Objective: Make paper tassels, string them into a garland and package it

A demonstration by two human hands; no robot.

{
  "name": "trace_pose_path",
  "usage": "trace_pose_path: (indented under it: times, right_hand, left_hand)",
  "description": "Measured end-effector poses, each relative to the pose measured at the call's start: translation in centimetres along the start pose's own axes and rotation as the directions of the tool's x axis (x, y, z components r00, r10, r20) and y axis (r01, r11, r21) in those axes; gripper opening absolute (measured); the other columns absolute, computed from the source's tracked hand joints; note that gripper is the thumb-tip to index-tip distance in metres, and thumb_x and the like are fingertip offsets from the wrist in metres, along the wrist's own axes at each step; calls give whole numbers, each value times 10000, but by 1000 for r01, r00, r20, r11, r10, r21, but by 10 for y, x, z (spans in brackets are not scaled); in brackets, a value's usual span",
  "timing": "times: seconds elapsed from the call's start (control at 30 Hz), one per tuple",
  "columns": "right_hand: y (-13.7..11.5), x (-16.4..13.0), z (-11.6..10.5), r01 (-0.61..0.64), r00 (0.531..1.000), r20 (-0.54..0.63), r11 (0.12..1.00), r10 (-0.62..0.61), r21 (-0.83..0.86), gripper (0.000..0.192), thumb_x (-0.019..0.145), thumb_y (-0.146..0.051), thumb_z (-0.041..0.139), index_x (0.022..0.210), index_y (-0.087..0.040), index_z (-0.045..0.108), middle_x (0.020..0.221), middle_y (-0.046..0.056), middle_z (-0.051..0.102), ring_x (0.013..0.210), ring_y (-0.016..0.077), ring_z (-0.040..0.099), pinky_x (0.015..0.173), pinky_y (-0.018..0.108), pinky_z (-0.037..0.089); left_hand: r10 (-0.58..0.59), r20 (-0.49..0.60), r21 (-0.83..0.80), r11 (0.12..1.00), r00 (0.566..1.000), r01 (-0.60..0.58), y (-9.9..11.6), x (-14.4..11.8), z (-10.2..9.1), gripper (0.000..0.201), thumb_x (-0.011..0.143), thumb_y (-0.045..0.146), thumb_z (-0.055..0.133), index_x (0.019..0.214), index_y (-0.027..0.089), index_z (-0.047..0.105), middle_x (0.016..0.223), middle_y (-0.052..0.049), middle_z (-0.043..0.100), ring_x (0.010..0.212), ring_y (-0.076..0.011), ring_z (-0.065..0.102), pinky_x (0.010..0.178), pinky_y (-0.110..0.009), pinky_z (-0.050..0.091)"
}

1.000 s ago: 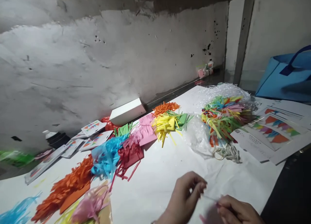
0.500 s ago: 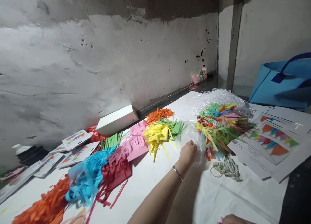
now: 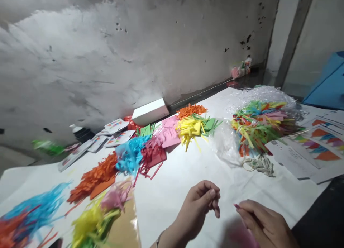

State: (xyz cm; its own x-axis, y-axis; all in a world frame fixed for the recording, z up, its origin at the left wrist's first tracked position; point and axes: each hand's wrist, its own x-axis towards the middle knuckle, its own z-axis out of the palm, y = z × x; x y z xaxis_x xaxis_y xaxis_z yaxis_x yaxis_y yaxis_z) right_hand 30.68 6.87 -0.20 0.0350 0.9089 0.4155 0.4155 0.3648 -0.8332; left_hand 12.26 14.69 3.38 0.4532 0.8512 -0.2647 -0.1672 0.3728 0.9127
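My left hand point(image 3: 200, 208), with a bracelet at the wrist, hangs above the white sheet point(image 3: 172, 190). Its fingers curl toward the thumb; anything pinched in them is too fine to make out. At the lower right, my right hand point(image 3: 266, 221) pinches pink tissue paper point(image 3: 251, 237), of which a small tip shows past the fingertips and a blurred part hangs below. Beyond both hands lies a tangle of clear string point(image 3: 225, 144). A loose grey-green bundle of strands point(image 3: 260, 165) rests beside it.
Fringed paper in orange point(image 3: 94, 176), blue point(image 3: 131, 153), red point(image 3: 153, 153) and yellow point(image 3: 189, 128) spreads leftward. A mixed-colour fringe pile point(image 3: 258, 126) sits at the right, near printed sheets point(image 3: 319, 144). A white box point(image 3: 150, 111) stands by the wall; a blue bag point(image 3: 326, 83) is far right.
My left hand has left the clear string and drawn back toward me, near my right hand. My right hand now shows more fully, with the pink paper. The view has shifted down and left.
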Motion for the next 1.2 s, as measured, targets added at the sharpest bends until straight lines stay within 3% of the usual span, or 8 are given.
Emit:
trace_pose_path:
  times: [0.13,0.3,0.43,0.53,0.63,0.8,0.93,1.2]
  right_hand:
    - [-29,3,22,145,979,147,989,-144,4,235,1030,-228,446,846,-241,592,661,-41,617,557,110,598,585,189,468]
    - [-53,-12,49,155,939,295,983,-177,96,255,1035,-198,421,823,-237,558,699,-50,605,606,94,588,618,190,434]
    - [-66,-21,56,87,908,403,993,-112,80,292,1043,-231,403,784,-235,537,679,-59,589,594,91,578,655,204,435]
    - [-74,-22,57,67,879,472,998,-59,-1,317,1039,-260,395,751,-231,525,653,-62,585,577,98,571,636,229,413]
    - [-80,-18,55,38,822,569,997,8,-69,339,1035,-278,380,728,-227,515,632,-57,580,573,110,564,615,249,386]
    - [-85,-12,50,-74,695,709,993,121,-97,317,1036,-313,409,788,-221,585,728,-22,646,679,135,603,640,254,399]
    - [-84,-15,50,-59,681,728,996,84,-60,317,1056,-338,375,889,-229,621,849,-1,681,786,147,639,733,260,438]
    - [-79,-22,58,-58,707,701,996,93,-73,340,1070,-365,346,916,-245,624,870,6,676,809,155,651,733,257,478]
  left_hand:
    - [65,-132,-168,982,989,-87,-25,-54,-2,373,759,470,844,803,143,669,624,26,582,472,-80,547,459,-202,453]
    - [162,-287,-63,980,944,-187,-37,-97,-10,371,813,497,795,820,151,661,549,49,572,481,-96,599,531,-211,484]
    - [281,-310,100,960,908,-263,-41,-121,-18,296,898,454,713,841,168,661,639,36,594,522,-99,633,554,-207,503]
    - [462,-270,349,865,845,-361,-48,-133,-24,197,976,351,613,886,186,673,765,4,625,554,-95,659,579,-206,525]
    - [614,-126,563,691,779,-454,-52,-140,-28,179,1015,258,518,957,199,677,815,-25,636,585,-97,654,588,-198,539]
    - [668,-6,648,569,744,-506,-50,-148,-30,175,1006,182,498,1002,213,670,802,-40,654,630,-113,638,590,-188,545]
    - [655,-40,634,600,754,-487,-53,-151,-34,184,972,136,538,1055,229,673,838,-49,699,651,-118,658,617,-198,548]
    - [384,-298,273,912,874,-308,-56,-153,-37,126,885,255,717,997,197,711,825,-64,784,702,-160,725,693,-254,605]
